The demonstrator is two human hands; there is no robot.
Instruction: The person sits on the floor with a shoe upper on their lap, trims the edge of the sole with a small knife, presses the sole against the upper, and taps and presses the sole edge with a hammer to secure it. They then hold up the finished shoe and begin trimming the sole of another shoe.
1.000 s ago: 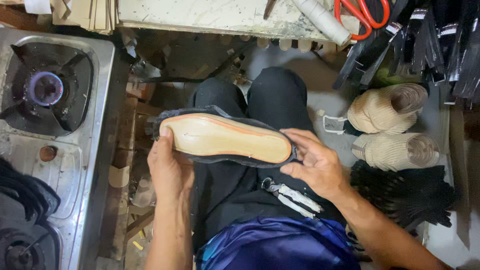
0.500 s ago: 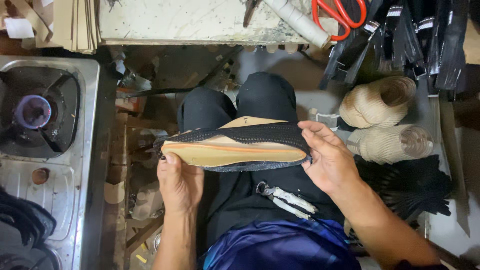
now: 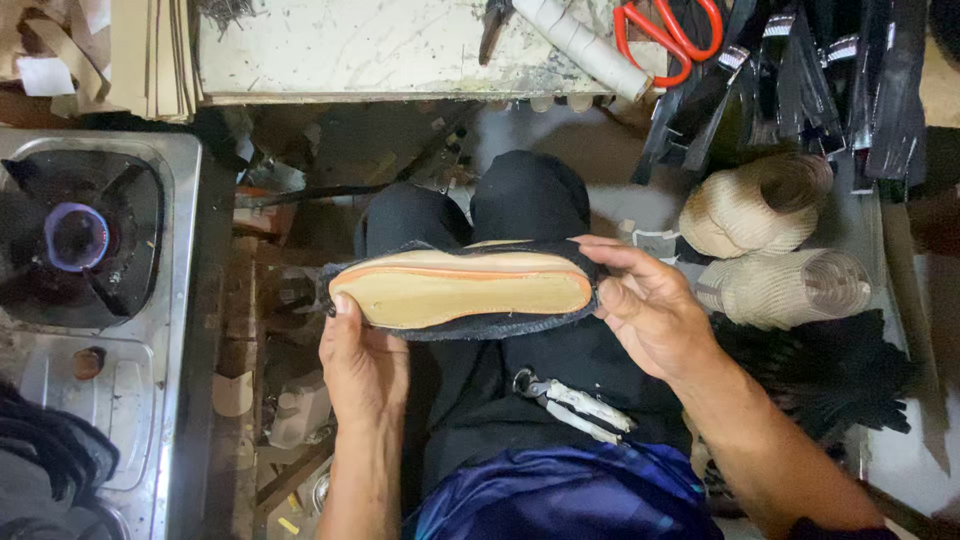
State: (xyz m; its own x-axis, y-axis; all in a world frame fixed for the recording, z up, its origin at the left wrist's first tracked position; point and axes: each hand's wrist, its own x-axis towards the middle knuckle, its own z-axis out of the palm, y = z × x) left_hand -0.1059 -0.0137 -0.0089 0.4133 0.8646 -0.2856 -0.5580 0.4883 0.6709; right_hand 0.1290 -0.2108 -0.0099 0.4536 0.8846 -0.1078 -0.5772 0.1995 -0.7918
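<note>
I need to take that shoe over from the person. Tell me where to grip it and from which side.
Grip the shoe at its bare middle, coming from above. It lies sole-up and level, the left hand under its toe end and the right hand capping the other, so probably only the long edges between them are free.

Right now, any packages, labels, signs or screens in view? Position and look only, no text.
No packages, signs or screens.
White paper tag: top left on the cardboard stack, small, roughly rectangular; print too small to tell.
Striped end bands: on the black straps hanging top right, narrow, grey-white.
Nothing label-like shows on the shoe held between the left hand and right hand.
</note>
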